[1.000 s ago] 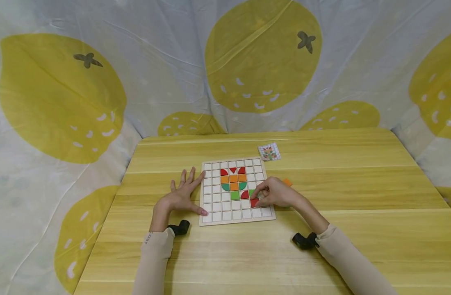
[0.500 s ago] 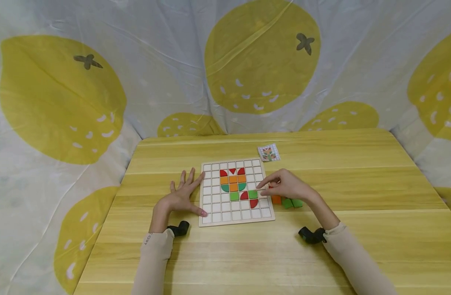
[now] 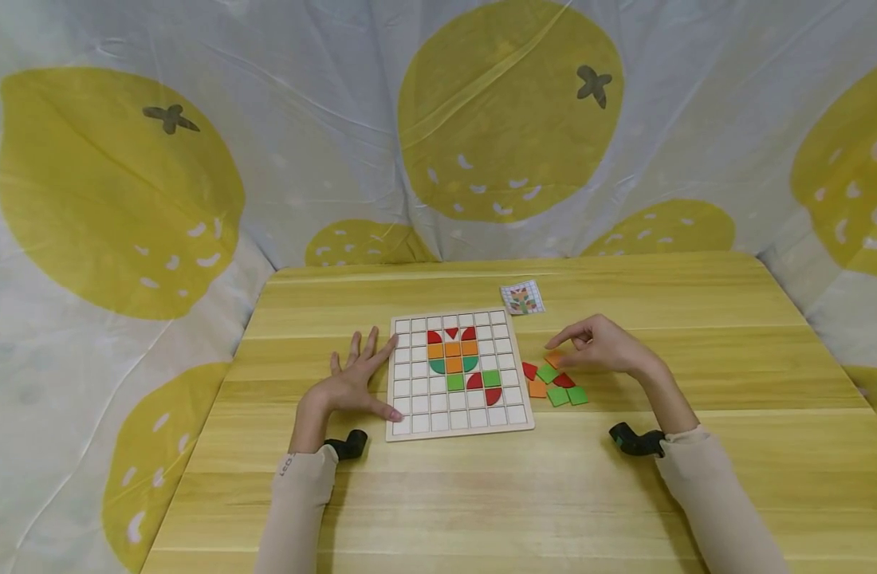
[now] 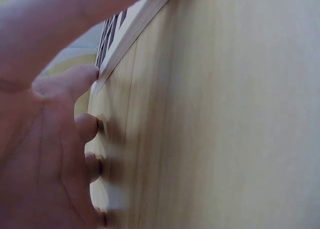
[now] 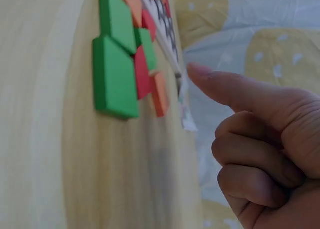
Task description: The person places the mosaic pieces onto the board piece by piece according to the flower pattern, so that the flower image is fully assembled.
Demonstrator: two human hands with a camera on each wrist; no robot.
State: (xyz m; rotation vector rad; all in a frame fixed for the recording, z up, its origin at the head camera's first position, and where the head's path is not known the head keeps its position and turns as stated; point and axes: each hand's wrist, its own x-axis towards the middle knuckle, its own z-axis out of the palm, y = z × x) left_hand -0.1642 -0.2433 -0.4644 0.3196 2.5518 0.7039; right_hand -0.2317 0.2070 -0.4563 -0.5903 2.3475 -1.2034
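Observation:
A wooden grid board (image 3: 418, 387) lies on the table, bearing a pattern of red, orange and green tiles. Its lower part includes a light green square (image 3: 491, 378) with a red quarter-round tile (image 3: 493, 395) below it. Fingers spread, my left hand (image 3: 351, 384) rests along the board's left edge, thumb at the lower corner and index finger higher up. My right hand (image 3: 611, 347) holds nothing and hovers by the loose tiles, index finger extended, the others bent. Nearest to it is an orange tile (image 3: 554, 360); green tiles (image 5: 116, 79) lie closer to the right wrist camera.
Right of the board, the loose tiles also include a red piece (image 3: 529, 371) and another orange square (image 3: 537, 388). Behind the board lies a small pattern card (image 3: 522, 297). A lemon-print cloth (image 3: 510, 104) hangs at the table's back edge.
My right hand has let go of the red quarter-round tile on the board and moved right to the loose tiles, uncovering them. The left hand stays in place.

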